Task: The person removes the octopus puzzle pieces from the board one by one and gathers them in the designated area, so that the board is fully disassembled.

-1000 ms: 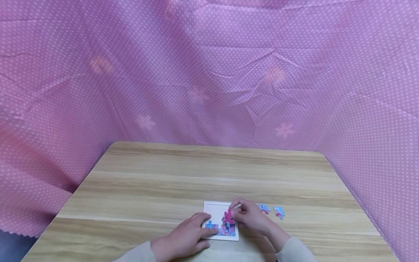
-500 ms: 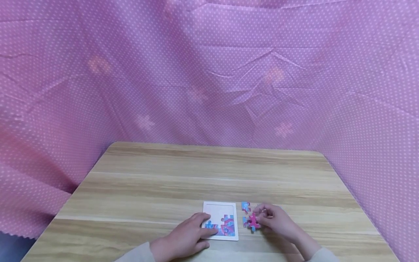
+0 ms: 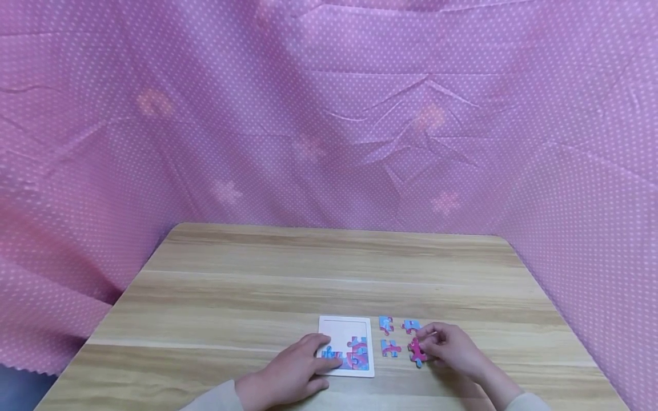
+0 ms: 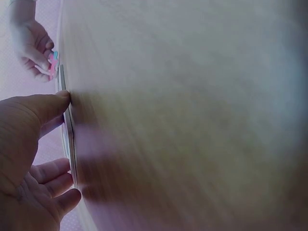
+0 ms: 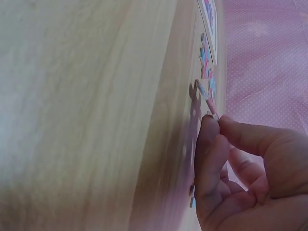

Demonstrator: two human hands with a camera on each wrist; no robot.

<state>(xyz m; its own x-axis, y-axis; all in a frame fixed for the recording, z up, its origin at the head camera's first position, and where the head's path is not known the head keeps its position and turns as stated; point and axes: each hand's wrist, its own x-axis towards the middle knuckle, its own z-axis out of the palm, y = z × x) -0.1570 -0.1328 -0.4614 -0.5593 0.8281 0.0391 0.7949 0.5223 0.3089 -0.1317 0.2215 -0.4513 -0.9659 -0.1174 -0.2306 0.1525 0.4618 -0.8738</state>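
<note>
A white puzzle tray (image 3: 345,326) lies on the table with joined blue, pink and purple pieces (image 3: 360,359) along its bottom and right side. The left hand (image 3: 290,368) rests on the tray's left edge, fingers spread; in the left wrist view that hand (image 4: 33,159) touches the tray's rim. Between thumb and fingers the right hand (image 3: 452,349) pinches a magenta puzzle piece (image 3: 417,351), right of the tray. The right wrist view shows the piece (image 5: 208,99) held tilted above the table by the right hand (image 5: 255,168).
Three blue and pink loose pieces lie between the tray and the right hand: one at the upper left (image 3: 385,325), one below it (image 3: 390,348), one at the upper right (image 3: 410,326). Another piece (image 5: 192,196) lies beneath the right hand. A pink dotted cloth (image 3: 329,142) hangs behind the table.
The right hand has carried the magenta piece from above the tray rightward, past the loose pieces, uncovering the pieces in the tray. The left hand has stayed on the tray.
</note>
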